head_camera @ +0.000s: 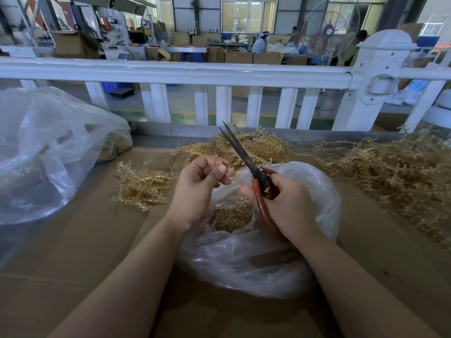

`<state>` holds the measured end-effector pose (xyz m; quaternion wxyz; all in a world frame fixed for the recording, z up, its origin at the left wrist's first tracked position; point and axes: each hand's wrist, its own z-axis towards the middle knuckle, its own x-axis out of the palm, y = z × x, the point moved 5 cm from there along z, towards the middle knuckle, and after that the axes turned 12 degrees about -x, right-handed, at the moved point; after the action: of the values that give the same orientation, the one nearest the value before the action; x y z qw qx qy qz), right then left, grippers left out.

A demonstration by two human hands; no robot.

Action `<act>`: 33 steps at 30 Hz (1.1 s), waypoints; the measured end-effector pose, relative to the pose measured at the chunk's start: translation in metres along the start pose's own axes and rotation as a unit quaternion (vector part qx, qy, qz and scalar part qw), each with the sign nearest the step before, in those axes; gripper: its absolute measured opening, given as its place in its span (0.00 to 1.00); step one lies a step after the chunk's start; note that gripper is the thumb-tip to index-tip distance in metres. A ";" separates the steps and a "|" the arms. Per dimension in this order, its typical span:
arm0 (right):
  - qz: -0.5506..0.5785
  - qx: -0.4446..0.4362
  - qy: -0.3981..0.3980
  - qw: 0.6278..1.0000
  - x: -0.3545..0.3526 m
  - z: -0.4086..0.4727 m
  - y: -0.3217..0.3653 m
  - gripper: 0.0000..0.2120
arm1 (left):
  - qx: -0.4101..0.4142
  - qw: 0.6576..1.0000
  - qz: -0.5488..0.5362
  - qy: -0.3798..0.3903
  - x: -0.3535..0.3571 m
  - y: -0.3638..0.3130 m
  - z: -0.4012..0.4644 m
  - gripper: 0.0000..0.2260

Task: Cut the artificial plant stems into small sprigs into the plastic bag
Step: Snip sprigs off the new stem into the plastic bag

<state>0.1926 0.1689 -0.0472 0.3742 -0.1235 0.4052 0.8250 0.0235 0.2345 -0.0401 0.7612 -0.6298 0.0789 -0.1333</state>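
Fingers (220, 170) of the left hand (200, 186) curl over the plastic bag (256, 252); whether they pinch a last stub of stem I cannot tell.

Right hand (285, 206) grips the red handles of the scissors (246, 159), blades nearly closed and pointing up and far, their edge close to the left fingertips. Cut sprigs (231, 219) lie in the bag's open mouth between the wrists. Uncut artificial plant stems lie on the cardboard (73, 240): a small clump (141, 187) at left, a pile (258, 147) behind the blades, a big heap (395, 172) at right. Likely risks: a snip taken this close could nick a fingertip, the slack bag rim could fold under the right wrist and send sprigs onto the cardboard, and the blade tips could snag the pile behind them.
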 end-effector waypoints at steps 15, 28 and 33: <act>0.230 0.102 -0.047 0.967 -0.001 0.002 -0.010 0.07 | -0.033 0.996 0.058 0.053 0.008 0.001 -0.006 0.07; 0.212 0.086 -0.099 0.968 -0.007 0.005 -0.009 0.04 | -0.094 0.971 0.186 0.116 0.012 0.011 -0.002 0.03; 0.216 0.091 -0.112 0.966 -0.010 0.002 -0.012 0.05 | -0.066 0.994 -0.017 0.086 0.004 0.001 0.000 0.03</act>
<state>0.2079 0.1698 -0.0482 0.2394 0.0950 0.4510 0.8546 0.0277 0.2338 -0.0412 0.7060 -0.6662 0.1418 -0.1941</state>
